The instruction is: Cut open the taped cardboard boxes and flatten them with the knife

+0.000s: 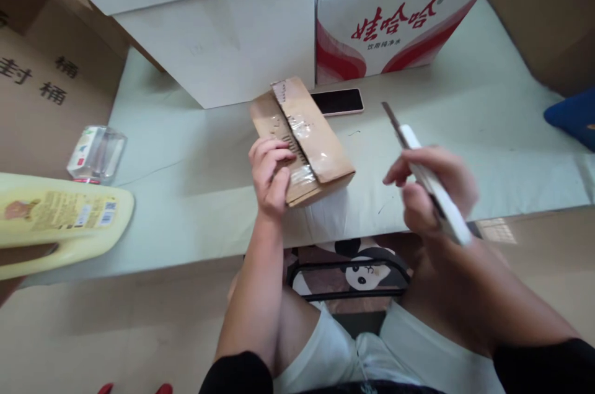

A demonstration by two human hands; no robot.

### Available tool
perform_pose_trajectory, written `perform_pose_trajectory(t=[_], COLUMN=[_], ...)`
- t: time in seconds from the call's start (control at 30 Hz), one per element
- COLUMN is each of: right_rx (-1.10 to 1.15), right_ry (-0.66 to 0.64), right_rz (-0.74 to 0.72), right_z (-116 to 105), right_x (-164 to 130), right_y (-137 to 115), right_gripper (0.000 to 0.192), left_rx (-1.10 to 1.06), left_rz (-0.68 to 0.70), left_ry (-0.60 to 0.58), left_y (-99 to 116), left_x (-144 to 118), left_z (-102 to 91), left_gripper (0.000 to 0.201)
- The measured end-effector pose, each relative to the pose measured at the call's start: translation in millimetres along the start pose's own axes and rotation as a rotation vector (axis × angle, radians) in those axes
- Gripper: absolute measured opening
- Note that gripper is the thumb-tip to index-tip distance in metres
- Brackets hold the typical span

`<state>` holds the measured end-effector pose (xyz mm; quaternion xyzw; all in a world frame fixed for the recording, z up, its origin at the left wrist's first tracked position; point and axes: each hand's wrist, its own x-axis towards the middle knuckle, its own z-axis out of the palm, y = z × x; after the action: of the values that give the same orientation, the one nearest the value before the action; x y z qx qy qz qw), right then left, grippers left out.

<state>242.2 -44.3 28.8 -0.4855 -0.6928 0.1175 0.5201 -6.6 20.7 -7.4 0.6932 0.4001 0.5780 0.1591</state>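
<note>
Bench (195, 165): pale green surface, spanning the view from left to right, near edge above the knees.
Plain white boxes (223, 35): stacked at the far side, left of centre, lower one resting on the bench.
Printed box (395, 16): white with red characters and red waves, far right of centre, just beside the plain white boxes.
Brown cartons (41, 84): at the far left, dark characters on the side; another at the far right corner.
Yellow bottle (60, 217): lying on its side at the near left, label facing up, partly cut off by the picture's edge.
Parcel (302, 140): small brown cardboard package, taped across the top, lying slantwise in the middle of the bench, near end reaching the bench's near edge.
Left hand (272, 174): resting on the parcel's near-left corner — fingers curled over the top, thumb against the side, gripping it.
Right hand (430, 192): raised to the right of the parcel, well apart from it — fingers closed around the white handle of a utility knife (425, 174), blurred.
Knife blade: thin and dark, pointing far and left, clear of the parcel.
Clear plastic packet (95, 155): on the bench at the left, just beyond the yellow bottle.
Phone (337, 101): dark screen up, flat on the bench, just beyond the parcel's far end.
</note>
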Motion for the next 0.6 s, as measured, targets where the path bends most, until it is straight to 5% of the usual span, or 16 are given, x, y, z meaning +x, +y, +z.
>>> perform_pose_trajectory(t=[0.07, 0.17, 0.27, 0.4, 0.6], right_rx=[-0.221, -0.513, -0.638, -0.613, -0.431], right_ry=[-0.051, -0.319, -0.556, -0.695, -0.734], right_rz=[0.095, 0.342, 0.538, 0.49, 0.299], right_z=[7, 12, 12, 13, 25], right_x=[5, 8, 3, -3, -1], right_y=[13, 37, 57, 61, 54], right_gripper=[0.039, 0.066, 0.089, 0.105, 0.074], left_rx=[-0.074, -0.246, -0.457, -0.546, -0.542], left_rz=[-0.087, -0.3, -0.596, -0.779, -0.859], left_ry=[0.058, 0.238, 0.396, 0.389, 0.285], left_y=[-12, -28, -36, -30, -19], left_x=[0, 0, -1, 1, 9], left_z=[-11.3, -23.9, -30.9, -33.6, -29.1], left_gripper=[0.019, 0.016, 0.039, 0.053, 0.04])
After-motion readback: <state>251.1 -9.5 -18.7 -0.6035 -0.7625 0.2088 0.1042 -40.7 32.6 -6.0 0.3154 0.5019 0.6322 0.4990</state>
